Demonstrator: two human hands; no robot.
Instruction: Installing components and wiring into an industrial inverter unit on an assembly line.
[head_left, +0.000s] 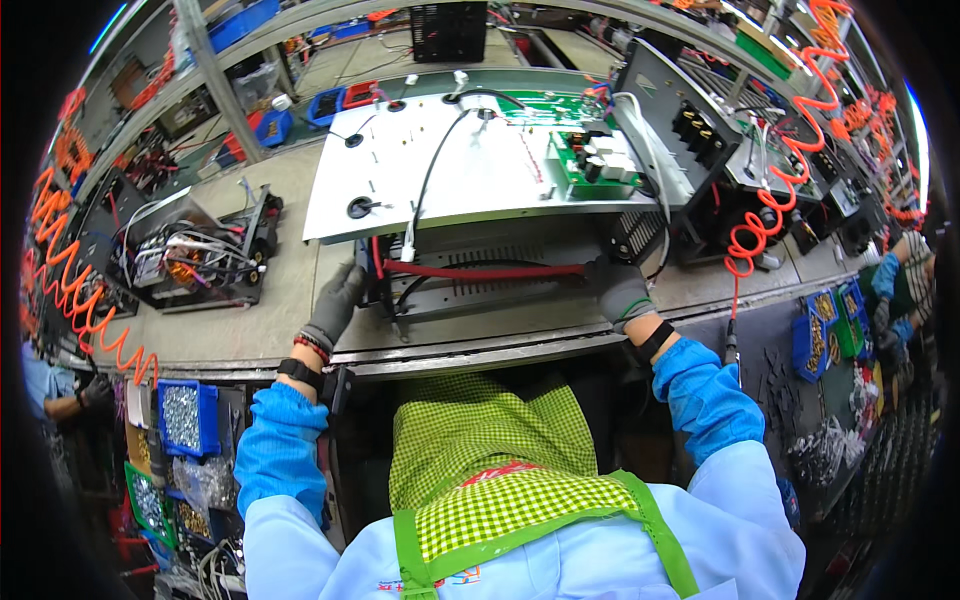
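1. At the centre of the frame I see an open metal case (480,298) on the worktop (230,335), its slotted floor facing up.
2. The person's left hand (342,295), in a grey glove, is at the case's left end; I cannot tell whether it grips, as some fingers are hidden.
3. The right hand (618,290), gloved too, is at the other end, beside the right tip of a red cable (485,270); its fingers are hidden, so I cannot tell its grasp either.
4. That cable stretches across the case between both hands.
5. Just above, at upper centre, lies a white panel (400,185), with a circuit board (600,165) near its right end and a black wire (432,178) crossing it.
6. A wired unit (190,255) sits left of centre.
7. An orange coiled hose (797,150) hangs at upper right.
8. At lower left, a blue bin (212,425) holds small metal parts.
9. Near the right edge, a co-worker's gloved hand (884,318) shows beside other bins.
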